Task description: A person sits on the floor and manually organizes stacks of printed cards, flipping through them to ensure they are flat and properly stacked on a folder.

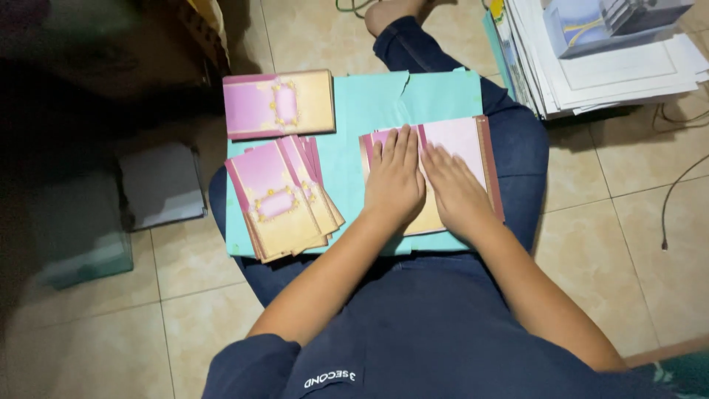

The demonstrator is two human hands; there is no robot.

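Hands, left [396, 181] and right [458, 193], flatten pink-and-gold card [461, 140].

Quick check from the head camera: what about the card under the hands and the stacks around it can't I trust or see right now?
- Card under both hands: its middle is covered by the left hand and right hand.
- Fanned stack: count unclear, cards overlap.
- Paper pile: cut off by the top edge.
- Dark area at left: too dim to read.
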